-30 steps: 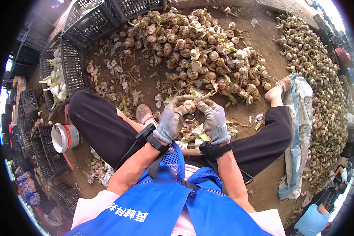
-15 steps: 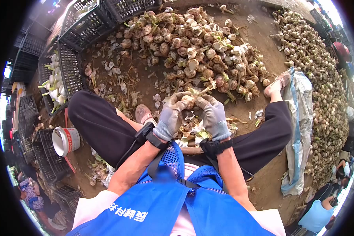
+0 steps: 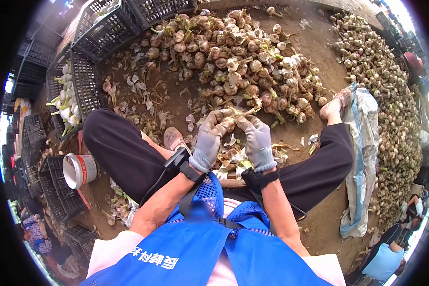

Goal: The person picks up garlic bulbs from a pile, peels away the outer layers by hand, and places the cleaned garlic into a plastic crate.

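Both hands wear grey gloves and meet over the ground between my knees. A garlic bulb (image 3: 229, 124) with dirty outer skin and a long stem sits between them, its stem pointing up and right toward the heap. My left hand (image 3: 210, 138) is closed round the bulb's left side. My right hand (image 3: 255, 139) pinches at its right side, thumb and fingertips against the bulb and the stem base. The bulb is partly hidden by the fingers. Under the hands lie loose garlic peels (image 3: 233, 159) and trimmings.
A heap of unpeeled garlic (image 3: 233, 57) lies ahead, and a larger pile (image 3: 391, 114) stretches along the right. Black crates (image 3: 88, 90) stand at left, one holding cleaned garlic (image 3: 66, 102). A white bucket (image 3: 79, 170) and plastic sheet (image 3: 362, 167) flank my legs. Other people sit further off.
Both hands have shifted slightly around the garlic bulb, and the fingers have closed more over it. Less of the bulb shows now. The heap and crates are unchanged.
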`<state>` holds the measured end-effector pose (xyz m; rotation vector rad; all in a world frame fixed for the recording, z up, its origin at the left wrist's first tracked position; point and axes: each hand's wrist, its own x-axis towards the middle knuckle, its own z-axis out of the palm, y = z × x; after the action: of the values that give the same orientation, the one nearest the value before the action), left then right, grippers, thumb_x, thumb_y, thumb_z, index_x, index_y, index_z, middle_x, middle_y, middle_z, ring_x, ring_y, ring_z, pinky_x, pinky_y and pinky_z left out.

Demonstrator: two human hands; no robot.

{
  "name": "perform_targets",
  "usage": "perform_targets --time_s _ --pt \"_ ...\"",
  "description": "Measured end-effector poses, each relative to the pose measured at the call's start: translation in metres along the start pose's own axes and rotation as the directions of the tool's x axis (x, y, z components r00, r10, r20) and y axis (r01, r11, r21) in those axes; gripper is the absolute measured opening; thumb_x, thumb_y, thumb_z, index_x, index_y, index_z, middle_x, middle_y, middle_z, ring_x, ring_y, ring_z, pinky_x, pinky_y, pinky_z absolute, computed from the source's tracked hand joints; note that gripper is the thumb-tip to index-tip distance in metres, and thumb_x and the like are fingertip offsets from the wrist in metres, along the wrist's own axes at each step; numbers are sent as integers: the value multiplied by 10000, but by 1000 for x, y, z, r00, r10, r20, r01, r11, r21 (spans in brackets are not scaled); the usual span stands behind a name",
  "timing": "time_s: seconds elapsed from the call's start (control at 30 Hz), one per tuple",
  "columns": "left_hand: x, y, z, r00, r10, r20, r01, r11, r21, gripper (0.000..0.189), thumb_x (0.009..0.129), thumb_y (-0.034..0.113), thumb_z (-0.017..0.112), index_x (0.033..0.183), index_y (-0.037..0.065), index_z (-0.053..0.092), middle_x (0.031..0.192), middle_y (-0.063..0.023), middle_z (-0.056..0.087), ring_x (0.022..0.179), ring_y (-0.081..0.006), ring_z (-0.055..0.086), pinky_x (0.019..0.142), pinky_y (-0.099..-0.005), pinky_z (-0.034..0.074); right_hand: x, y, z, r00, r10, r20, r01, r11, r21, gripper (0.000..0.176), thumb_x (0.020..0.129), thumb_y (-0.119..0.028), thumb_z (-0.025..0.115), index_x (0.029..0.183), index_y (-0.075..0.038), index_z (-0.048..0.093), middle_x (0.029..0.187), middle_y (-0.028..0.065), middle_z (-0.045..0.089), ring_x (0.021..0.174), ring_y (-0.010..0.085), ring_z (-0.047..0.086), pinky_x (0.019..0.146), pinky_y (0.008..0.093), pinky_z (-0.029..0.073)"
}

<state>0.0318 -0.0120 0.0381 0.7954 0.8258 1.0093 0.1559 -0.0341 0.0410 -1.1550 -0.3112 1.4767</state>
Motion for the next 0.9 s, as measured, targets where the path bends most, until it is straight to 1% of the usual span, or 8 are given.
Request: perform_targets --time_s 0.13,0.33,0.43,0.6,0.67,0.73,0.87,0.9 --pt "1 -11 -8 999 -12 -50 8 997 -75 245 879 13 438 1112 14 513 968 -39 579 875 -98 544 817 -231 440 6 13 -4 990 -137 11 137 978 -155 192 833 -18 550 1019 16 586 870 56 624 695 106 596 583 232 520" --pt "3 -3 -11 980 -200 18 197 937 -289 253 903 94 448 1145 32 490 941 -42 580 828 -126 554 771 -247 463 -4 -2 -10 998 45 54 -53 988 143 197 827 -17 531 1013 28 579 913 97 628 777 169 621 623 298 545" --pt "4 -7 -7 992 -110 66 123 964 -235 257 904 79 446 1154 32 486 989 -42 575 873 -117 548 805 -240 449 -4 -5 -12 999 52 -12 -52 999 12 201 813 -27 562 1005 30 584 893 86 632 741 158 626 602 277 538" --pt "-1 -2 -3 970 159 185 -218 904 368 272 896 14 436 1164 8 480 1059 -41 554 970 -91 515 857 -224 417 -4 -9 -12 999 37 16 -35 989 -143 144 789 -37 603 902 52 610 776 80 640 657 150 629 592 258 526" --pt "1 -9 0 994 94 60 -103 981 164 247 912 57 421 1143 29 504 918 -17 587 825 -84 549 761 -206 450 -2 1 -7 996 -91 -23 86 983 -163 55 771 -20 595 761 26 624 681 39 617 565 89 577 495 212 462" --pt "2 -4 -9 954 -294 -67 286 952 -105 248 938 160 393 1110 46 531 875 -31 598 716 -106 562 616 -210 473 11 22 -18 975 -212 -63 161 873 -460 67 756 -17 589 693 -5 605 607 10 577 509 48 506 441 198 385" --pt "7 -12 -13 811 -573 -119 446 737 -508 292 949 226 360 1074 43 551 850 -53 602 621 -128 555 444 -198 422 2 15 -3 988 -154 -26 123 872 -473 60 742 -7 576 687 15 580 600 -4 548 506 42 463 441 202 349" --pt "10 -19 -19 800 -596 -74 474 702 -532 298 956 259 349 1027 46 545 828 -53 595 606 -132 546 401 -193 383 14 26 -11 895 -437 94 401 691 -601 38 743 -2 568 721 24 584 631 1 558 534 50 475 464 206 365"
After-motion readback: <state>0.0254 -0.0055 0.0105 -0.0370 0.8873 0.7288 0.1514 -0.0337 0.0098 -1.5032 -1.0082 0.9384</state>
